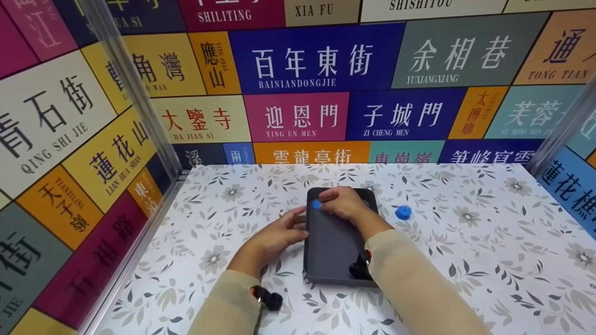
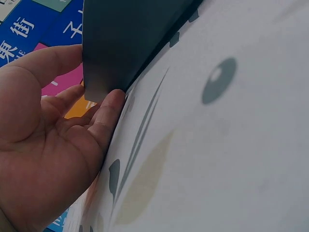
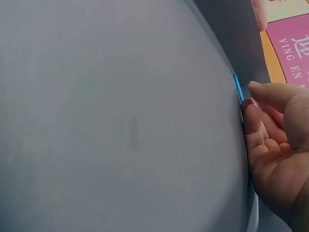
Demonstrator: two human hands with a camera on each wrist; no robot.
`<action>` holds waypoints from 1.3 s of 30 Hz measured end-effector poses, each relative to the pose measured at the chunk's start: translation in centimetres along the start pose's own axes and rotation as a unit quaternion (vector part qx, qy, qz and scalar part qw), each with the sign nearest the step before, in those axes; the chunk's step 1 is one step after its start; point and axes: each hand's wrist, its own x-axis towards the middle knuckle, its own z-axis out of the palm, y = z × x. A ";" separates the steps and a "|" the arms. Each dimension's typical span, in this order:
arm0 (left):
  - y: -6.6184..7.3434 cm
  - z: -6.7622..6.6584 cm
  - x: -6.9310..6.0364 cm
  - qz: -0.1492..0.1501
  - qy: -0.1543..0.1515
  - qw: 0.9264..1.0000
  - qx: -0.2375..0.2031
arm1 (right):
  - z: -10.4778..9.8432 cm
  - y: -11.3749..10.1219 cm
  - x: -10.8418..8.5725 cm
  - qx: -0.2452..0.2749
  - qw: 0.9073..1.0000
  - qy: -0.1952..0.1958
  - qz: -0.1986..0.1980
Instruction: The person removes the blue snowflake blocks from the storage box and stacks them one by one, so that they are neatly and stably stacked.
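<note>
A dark grey shallow tray (image 1: pixel 333 251) lies lengthwise on the patterned table in the head view. Along its left wall rests my left hand (image 1: pixel 279 235), fingertips and thumb against the outside; in the left wrist view this hand (image 2: pixel 53 125) is spread at the tray's side wall (image 2: pixel 120 43). A small flat blue piece (image 1: pixel 316 204) lies inside the tray's far left corner. Over that corner is my right hand (image 1: pixel 344 203), fingers loosely bent beside the piece. In the right wrist view its fingertips (image 3: pixel 252 116) are close to the blue piece (image 3: pixel 238 88), with no grip visible.
A blue round notched piece (image 1: pixel 403 212) sits on the table right of the tray. Walls covered with colourful street-name signs (image 1: pixel 298 116) enclose the table at the back and sides. A dark wrist camera (image 1: pixel 270 298) sits at each sleeve.
</note>
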 end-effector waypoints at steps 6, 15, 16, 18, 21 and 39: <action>-0.1 -0.2 0.1 0.002 -0.004 1.000 0.002 | 0.3 0.0 0.0 -0.040 0.999 -0.007 -0.024; 0.0 -0.3 0.1 0.004 -0.005 1.000 -0.004 | 0.7 -0.4 0.4 -0.150 0.987 -0.017 -0.054; 0.0 -0.3 0.1 0.003 -0.004 1.000 -0.003 | 0.6 -0.4 0.4 -0.160 0.985 -0.020 -0.057; 0.0 -0.3 0.1 0.003 -0.003 1.000 0.001 | 0.6 -0.5 0.5 -0.175 0.982 -0.026 -0.060; 0.1 -0.2 0.0 0.003 -0.003 1.000 0.004 | 0.6 -0.5 0.4 -0.182 0.981 -0.030 -0.064; -0.1 0.0 0.1 0.020 -0.009 1.000 -0.002 | -1.5 -1.5 -0.4 0.023 0.999 0.005 -0.032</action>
